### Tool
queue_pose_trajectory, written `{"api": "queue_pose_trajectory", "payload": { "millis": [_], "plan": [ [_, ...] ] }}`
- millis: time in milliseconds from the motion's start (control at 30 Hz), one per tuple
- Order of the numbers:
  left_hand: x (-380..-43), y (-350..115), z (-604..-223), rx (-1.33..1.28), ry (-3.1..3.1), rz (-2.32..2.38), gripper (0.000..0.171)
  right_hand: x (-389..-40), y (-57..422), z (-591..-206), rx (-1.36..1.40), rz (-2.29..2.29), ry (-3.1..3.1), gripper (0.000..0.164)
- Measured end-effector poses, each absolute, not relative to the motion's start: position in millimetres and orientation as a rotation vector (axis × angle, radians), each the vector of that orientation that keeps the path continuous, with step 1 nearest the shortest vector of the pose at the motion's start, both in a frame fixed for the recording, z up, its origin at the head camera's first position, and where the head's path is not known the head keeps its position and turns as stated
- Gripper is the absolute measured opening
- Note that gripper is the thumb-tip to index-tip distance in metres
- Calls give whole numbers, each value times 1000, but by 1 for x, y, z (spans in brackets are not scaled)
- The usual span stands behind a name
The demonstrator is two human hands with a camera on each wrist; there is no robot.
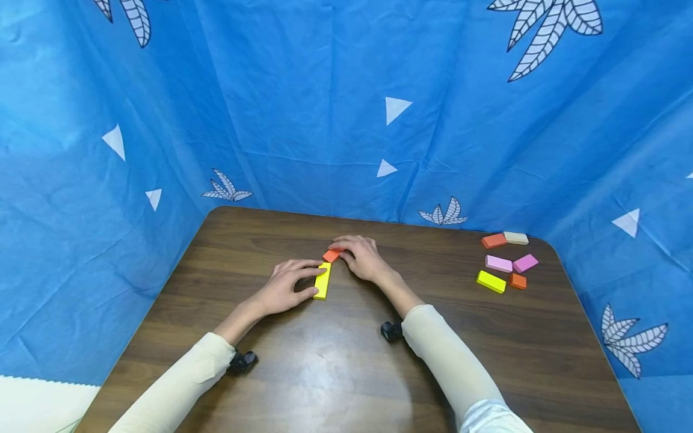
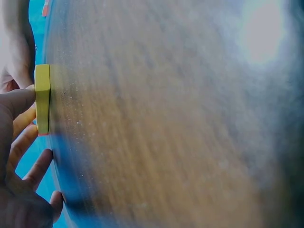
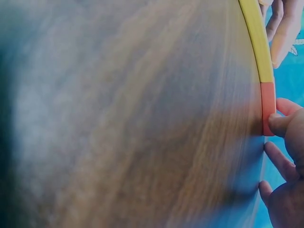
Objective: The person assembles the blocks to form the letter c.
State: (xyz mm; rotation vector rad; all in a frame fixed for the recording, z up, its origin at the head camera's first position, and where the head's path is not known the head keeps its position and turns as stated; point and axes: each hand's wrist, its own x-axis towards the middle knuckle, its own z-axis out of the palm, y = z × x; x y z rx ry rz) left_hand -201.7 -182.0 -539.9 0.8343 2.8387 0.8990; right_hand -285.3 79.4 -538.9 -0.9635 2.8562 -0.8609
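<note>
A long yellow block [image 1: 322, 281] lies flat on the table in the middle of the head view. My left hand [image 1: 287, 287] holds it lightly, thumb near its close end and fingers over its far part. Against the yellow block's far end sits a short orange block [image 1: 331, 256], set at an angle to it. My right hand [image 1: 361, 257] pinches this orange block between thumb and fingers. In the right wrist view the orange block [image 3: 268, 109] and the yellow block [image 3: 256, 38] meet end to end. The left wrist view shows the left thumb [image 2: 21, 100] on the yellow block [image 2: 42, 99].
At the table's right lie several loose blocks: an orange one [image 1: 494, 240], a cream one [image 1: 516, 238], two pink ones [image 1: 498, 263], a yellow one [image 1: 491, 281] and a short orange one [image 1: 517, 281]. A blue patterned cloth [image 1: 335, 120] hangs behind the brown table [image 1: 260, 373].
</note>
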Motion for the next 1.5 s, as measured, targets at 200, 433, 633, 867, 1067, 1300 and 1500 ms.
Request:
{"api": "queue_pose_trajectory", "payload": {
  "millis": [200, 433, 633, 867, 1067, 1300, 1500],
  "plan": [
    [-202, -181, -538, 830, 2836, 896, 51, -285, 80, -537, -953, -876, 2848, 35],
    [-202, -179, -537, 837, 2833, 901, 52, -285, 87, -540, -956, -946, 2843, 43],
    [-204, -179, -539, 829, 2831, 902, 53, -282, 104, -539, -883, -1026, 2853, 44],
    [-205, -180, -541, 821, 2828, 901, 54, -274, 141, -538, -775, -1047, 2876, 43],
    [-204, -180, -541, 822, 2826, 894, 54, -262, 184, -533, -707, -1070, 2892, 44],
    [-201, -180, -539, 814, 2834, 885, 54, -245, 230, -531, -627, -1092, 2908, 46],
    [-201, -179, -539, 789, 2843, 880, 53, -228, 264, -534, -536, -1069, 2956, 48]
  ]
}}
